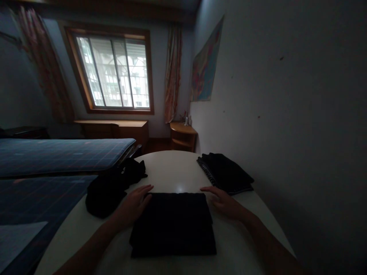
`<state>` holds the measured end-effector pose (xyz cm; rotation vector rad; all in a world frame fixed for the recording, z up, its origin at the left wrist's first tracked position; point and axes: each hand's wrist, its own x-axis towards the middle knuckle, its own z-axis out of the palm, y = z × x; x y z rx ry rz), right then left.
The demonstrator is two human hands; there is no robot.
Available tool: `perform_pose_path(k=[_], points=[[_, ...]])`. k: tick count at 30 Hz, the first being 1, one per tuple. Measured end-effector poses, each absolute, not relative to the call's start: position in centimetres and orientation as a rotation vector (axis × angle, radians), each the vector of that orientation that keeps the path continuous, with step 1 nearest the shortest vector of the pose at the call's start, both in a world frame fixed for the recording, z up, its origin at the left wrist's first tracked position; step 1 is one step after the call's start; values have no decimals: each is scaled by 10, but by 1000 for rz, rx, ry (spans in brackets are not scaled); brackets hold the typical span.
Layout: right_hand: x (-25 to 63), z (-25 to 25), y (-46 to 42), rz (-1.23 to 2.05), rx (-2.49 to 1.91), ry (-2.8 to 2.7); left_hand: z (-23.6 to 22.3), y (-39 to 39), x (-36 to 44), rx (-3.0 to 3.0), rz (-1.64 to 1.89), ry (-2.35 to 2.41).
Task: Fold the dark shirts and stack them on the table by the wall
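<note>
A dark garment, folded into a flat rectangle, lies on the round white table right in front of me; its exact kind cannot be told. At its upper left corner rests my left hand, fingers stretched out along the edge. My right hand is beside the upper right corner, fingers extended over the tabletop and holding nothing. Past my right hand sits a folded dark stack of cloth. Left of my left hand, a crumpled black garment lies in a heap.
A bed with a blue plaid mattress stands to the left of the table. The white wall runs close along the right side. Beyond the table are a wooden corner shelf, a desk and a window.
</note>
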<state>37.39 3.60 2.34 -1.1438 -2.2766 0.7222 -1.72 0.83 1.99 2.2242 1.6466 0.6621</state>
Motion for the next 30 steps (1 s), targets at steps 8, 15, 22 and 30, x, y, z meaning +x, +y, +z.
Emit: perform_pose_path(k=[8, 15, 22, 30], points=[[358, 7, 44, 714, -1018, -2265, -1, 25, -34, 1951, 840, 1598], [360, 4, 52, 578, -1045, -2250, -9, 27, -30, 2093, 842, 1613], [336, 28, 23, 452, -1005, -2351, 7, 13, -19, 2390, 807, 1470], [323, 40, 4, 598, -1049, -2613, 5, -8, -2, 2625, 334, 1311]])
